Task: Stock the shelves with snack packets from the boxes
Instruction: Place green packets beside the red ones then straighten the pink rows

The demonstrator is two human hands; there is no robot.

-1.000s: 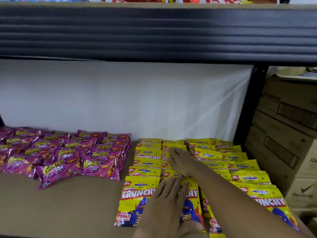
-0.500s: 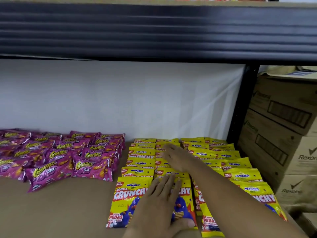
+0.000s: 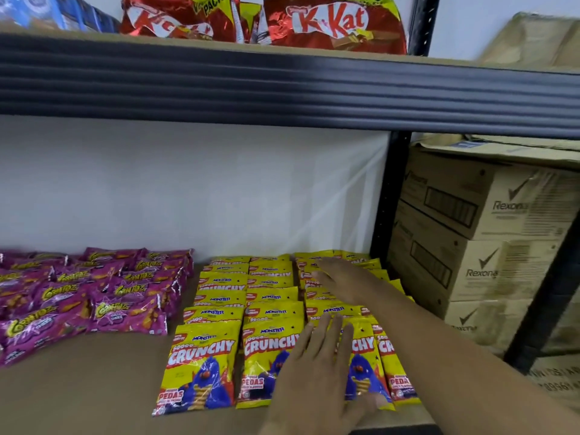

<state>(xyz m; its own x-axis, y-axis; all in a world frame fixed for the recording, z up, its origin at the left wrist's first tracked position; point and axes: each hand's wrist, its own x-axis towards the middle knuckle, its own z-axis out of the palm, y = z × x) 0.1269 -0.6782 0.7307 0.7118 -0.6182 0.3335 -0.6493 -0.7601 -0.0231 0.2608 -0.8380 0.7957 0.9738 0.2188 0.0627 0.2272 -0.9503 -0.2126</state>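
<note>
Yellow Crunchy snack packets lie in overlapping rows on the right half of the brown shelf board. My left hand lies flat, fingers straight, on the front packets of the middle rows, thumb to the right. My right hand reaches in from the right, its forearm crossing the right-hand rows. It rests with straight fingers on the packets near the back of the right row. Neither hand grips a packet.
Purple Gomtoz packets cover the shelf's left half. A black shelf beam runs overhead, with red KitKat bags on the shelf above. A black upright stands at the right, with stacked Rexona cardboard boxes beyond it.
My right hand has slid from the middle rows to the back of the right row. My left hand stays flat on the front packets. The view has tilted up, showing the upper shelf.
</note>
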